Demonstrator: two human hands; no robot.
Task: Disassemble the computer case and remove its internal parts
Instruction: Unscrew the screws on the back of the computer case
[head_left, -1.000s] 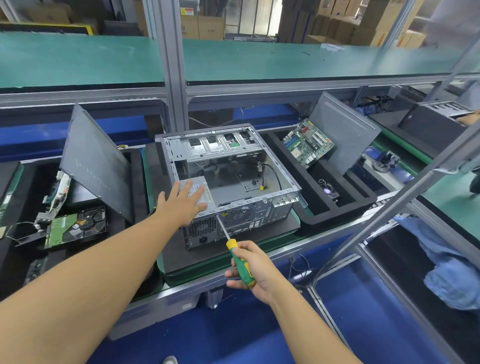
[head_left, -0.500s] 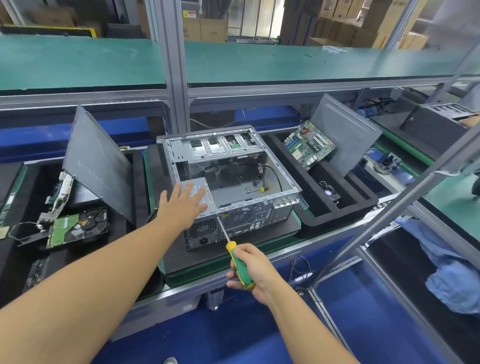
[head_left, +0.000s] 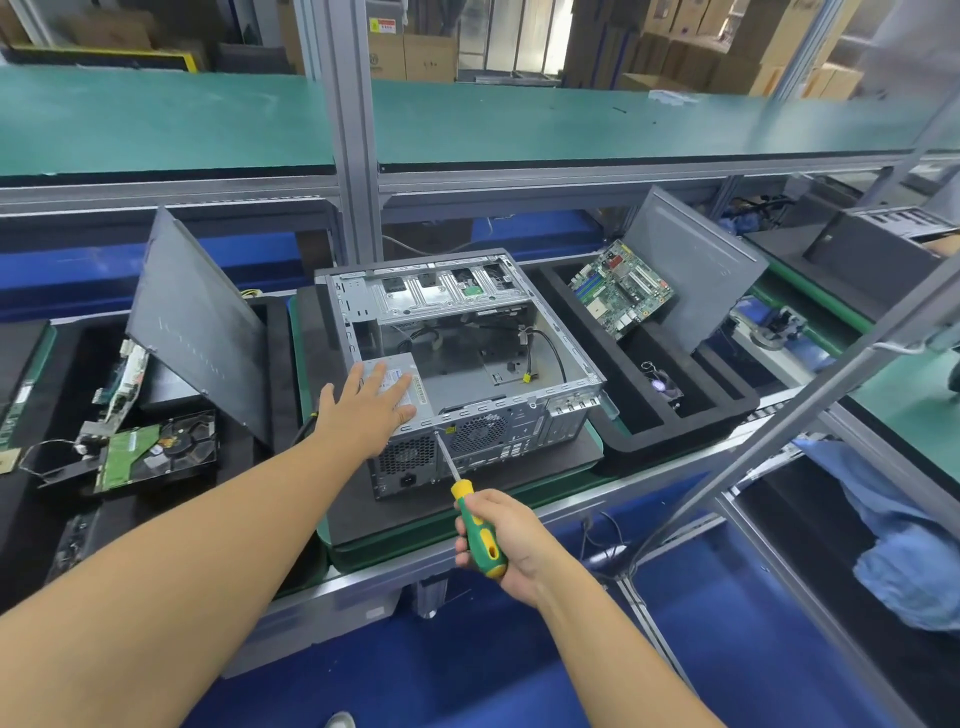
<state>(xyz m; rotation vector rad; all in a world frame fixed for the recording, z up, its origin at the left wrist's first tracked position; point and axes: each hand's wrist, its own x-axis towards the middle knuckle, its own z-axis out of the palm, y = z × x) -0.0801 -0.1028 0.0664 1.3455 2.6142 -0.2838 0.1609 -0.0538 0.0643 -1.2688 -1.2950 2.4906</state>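
An open grey computer case (head_left: 561, 358) lies on its side on a black mat in the middle of the bench, its rear panel facing me. A silver power supply (head_left: 415, 384) sits in its near left corner. My left hand (head_left: 363, 410) rests flat on the power supply with straight fingers. My right hand (head_left: 498, 540) grips the green and yellow handle of a screwdriver (head_left: 478, 530). The screwdriver's tip touches the top edge of the rear panel beside the power supply.
A black foam tray (head_left: 670, 421) on the right holds a green motherboard (head_left: 618, 288), a small fan and a leaning grey side panel (head_left: 696, 265). Left, another dark panel (head_left: 197, 322) leans over a hard drive (head_left: 150, 449) and boards. A slanted metal post (head_left: 810, 400) crosses right.
Almost nothing has moved. My left hand stays on the power supply and my right hand keeps the screwdriver tip at the rear panel.
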